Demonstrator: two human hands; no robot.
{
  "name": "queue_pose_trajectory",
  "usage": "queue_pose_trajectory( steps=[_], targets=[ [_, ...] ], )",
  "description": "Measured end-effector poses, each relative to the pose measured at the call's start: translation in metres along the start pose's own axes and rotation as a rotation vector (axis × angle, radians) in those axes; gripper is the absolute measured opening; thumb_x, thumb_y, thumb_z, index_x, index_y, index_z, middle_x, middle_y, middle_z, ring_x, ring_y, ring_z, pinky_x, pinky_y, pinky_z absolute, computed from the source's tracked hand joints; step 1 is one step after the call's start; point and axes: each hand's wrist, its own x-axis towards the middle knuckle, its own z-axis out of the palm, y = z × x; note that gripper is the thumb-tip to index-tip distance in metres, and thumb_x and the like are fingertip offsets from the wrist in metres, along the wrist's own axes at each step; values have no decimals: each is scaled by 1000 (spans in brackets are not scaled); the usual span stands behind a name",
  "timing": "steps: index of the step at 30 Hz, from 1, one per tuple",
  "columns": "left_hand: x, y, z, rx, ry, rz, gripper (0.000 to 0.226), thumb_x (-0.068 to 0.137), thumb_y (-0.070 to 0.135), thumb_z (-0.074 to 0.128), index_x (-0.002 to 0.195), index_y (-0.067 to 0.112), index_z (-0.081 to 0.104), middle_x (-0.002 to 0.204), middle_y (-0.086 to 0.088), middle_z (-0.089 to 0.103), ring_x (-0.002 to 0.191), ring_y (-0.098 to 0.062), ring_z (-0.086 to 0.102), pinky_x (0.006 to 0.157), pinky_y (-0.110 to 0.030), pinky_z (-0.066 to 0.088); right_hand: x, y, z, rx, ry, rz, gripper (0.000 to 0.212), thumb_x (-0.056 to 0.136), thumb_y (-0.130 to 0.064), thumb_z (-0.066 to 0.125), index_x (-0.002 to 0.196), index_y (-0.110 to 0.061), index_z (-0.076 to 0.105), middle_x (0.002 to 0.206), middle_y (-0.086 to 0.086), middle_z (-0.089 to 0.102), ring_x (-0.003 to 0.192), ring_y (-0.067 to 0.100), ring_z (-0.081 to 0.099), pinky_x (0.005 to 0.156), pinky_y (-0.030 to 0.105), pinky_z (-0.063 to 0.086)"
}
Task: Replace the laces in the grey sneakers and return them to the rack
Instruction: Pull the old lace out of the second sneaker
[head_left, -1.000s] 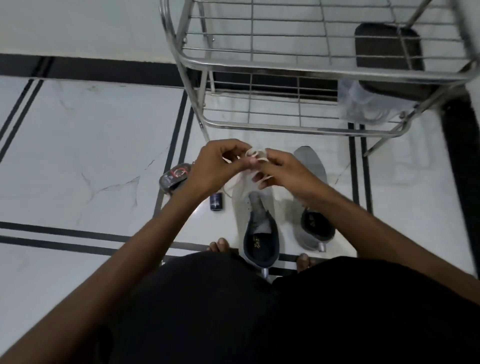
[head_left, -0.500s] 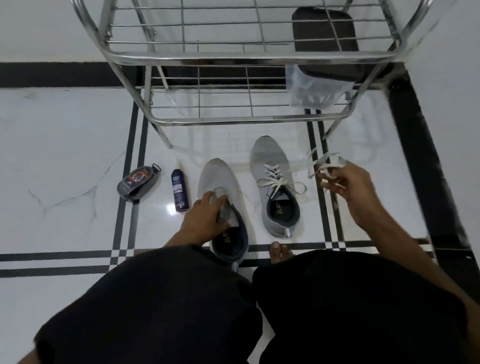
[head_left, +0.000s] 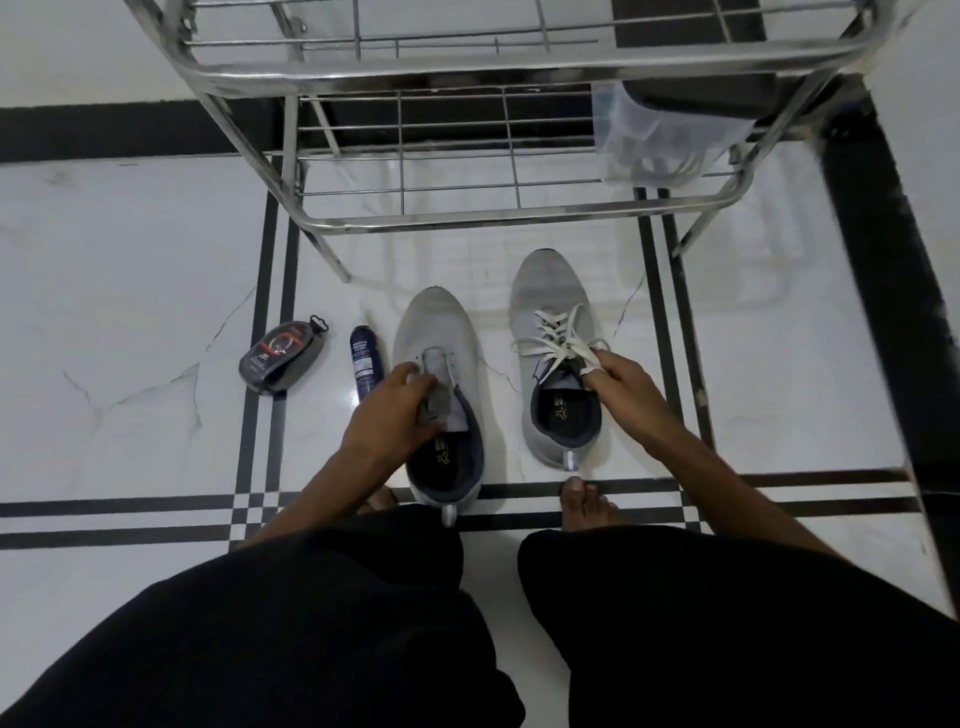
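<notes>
**One sneaker laced, one bare, as relacing pauses below the rack**

Head view: A person crouches on a marble floor (head_left: 130, 249) with the grey sneakers side by side, toes toward the steel rack (head_left: 467, 218), which stands just beyond them. The left hand (head_left: 387, 415) grips the tongue of the left sneaker (head_left: 436, 332), which shows no lace in its eyelets. The right hand (head_left: 621, 382) pinches the loose ends of the white lace (head_left: 558, 338) threaded through the right sneaker (head_left: 550, 291); the lace looks untied, its ends splayed across the upper.

The risks, judged from here: a pull on those ends could drag the lace unevenly through the eyelets, or slide the unweighted right sneaker across the polished floor. No spare lace is visible for the left sneaker, so that half of the job may stall. Whether the white lace is the new one or the old cannot be told.

Around them: a dark spray can (head_left: 363, 364) lies just beside the left sneaker's outer side, with a dark polish case (head_left: 280, 358) farther toward the floor's left edge; either could be knocked by the left forearm. A clear plastic bag (head_left: 649, 140) hangs at the rack's right end. The lower shelf's front rail sits between the sneakers and their place on the rack, so each must be lifted over it. A bare foot (head_left: 584, 501) rests just behind the right sneaker's heel.
</notes>
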Motion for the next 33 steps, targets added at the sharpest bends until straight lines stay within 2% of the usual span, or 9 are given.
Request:
queue_pose_trajectory(
  steps=[3,9,12,14,17,24,28,31,33],
  targets=[
    [1,-8,-8,31,-5,-25,54,80,35,77,128,18,59,139,-9,49,112,-32,59,84,-41,50,1,-1,8,1,-15,6,16,98,-19,48,93,-22,64,81,4,61,75,17,53,67,33,38],
    [12,-26,-25,102,-63,-28,60,78,34,78,132,19,55,141,-8,46,118,-34,55,85,-44,52,0,-6,17,-15,-24,-6,29,98,-24,49,122,-25,67,108,-4,69,99,12,61,86,32,48],
    [9,-15,-22,190,74,66,61,76,28,77,132,17,57,141,-15,50,121,-41,52,87,-51,52,-6,-9,13,-19,13,-14,21,98,-25,50,109,-27,68,94,-6,67,86,10,60,74,28,46],
    [11,2,-16,190,154,179,56,71,11,74,126,10,63,134,-20,56,118,-43,54,92,-52,50,-12,-11,3,-30,77,-26,15,98,-24,50,90,-24,63,77,-5,59,70,10,52,61,26,39],
    [17,31,-9,113,138,296,61,63,-2,66,122,10,65,129,-17,58,117,-41,54,95,-51,50,-25,-9,-24,-76,217,-26,22,98,-24,48,86,-7,55,74,2,54,66,14,48,57,28,35],
    [32,78,6,23,139,338,50,84,22,66,132,14,56,134,-9,54,121,-31,50,95,-44,47,-45,17,-67,-213,546,-38,21,98,-31,51,82,-19,55,75,-4,56,66,9,50,57,24,36],
    [38,83,16,-65,52,251,54,88,30,67,137,20,44,141,-5,43,122,-28,48,92,-40,48,-33,61,-59,-420,349,23,18,93,-23,60,105,-10,65,102,6,66,90,20,61,70,29,47],
    [41,82,19,-131,34,228,63,89,27,67,143,20,37,146,-6,39,122,-30,51,93,-39,47,-27,77,-50,-544,58,150,43,91,-23,61,132,-9,57,134,9,55,120,28,55,97,38,48],
    [44,83,19,-146,54,220,64,92,29,65,147,19,35,145,-7,39,118,-29,54,90,-38,48,-26,79,-47,-639,36,166,43,90,-25,59,131,-11,57,140,5,49,125,29,52,100,38,46]
  ],
)
